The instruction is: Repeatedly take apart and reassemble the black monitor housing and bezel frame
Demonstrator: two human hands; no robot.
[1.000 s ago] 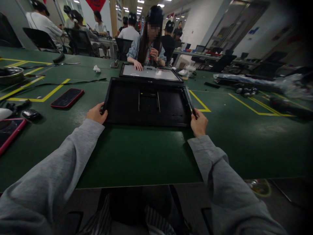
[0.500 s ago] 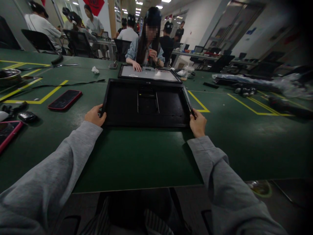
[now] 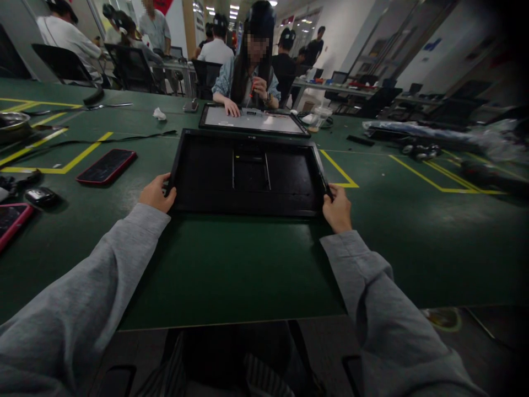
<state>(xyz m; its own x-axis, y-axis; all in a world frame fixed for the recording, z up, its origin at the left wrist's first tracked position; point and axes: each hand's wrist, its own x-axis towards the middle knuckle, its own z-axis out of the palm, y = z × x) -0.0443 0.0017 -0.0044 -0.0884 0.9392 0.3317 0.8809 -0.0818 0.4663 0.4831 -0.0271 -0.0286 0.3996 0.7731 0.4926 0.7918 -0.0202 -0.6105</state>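
Note:
A black monitor back cover [image 3: 248,173] lies hollow side up on the green table [image 3: 231,264] in front of me. My left hand [image 3: 156,193] grips its near left corner, fingers curled over the rim. My right hand [image 3: 336,207] grips the near right corner the same way, and a thin black tool or strip [image 3: 322,177] lies along that right edge by the fingers. Both arms wear grey sleeves.
A white-faced panel [image 3: 252,120] lies just beyond the cover, where a seated person works on it. Left of me lie a red-edged phone [image 3: 106,166], a second phone [image 3: 10,219], a small black device [image 3: 40,196] and a black cable [image 3: 103,140]. Yellow tape lines mark the table; more people sit behind.
The cover sits a little nearer to me and both hands have shifted slightly with it; otherwise the grips are the same.

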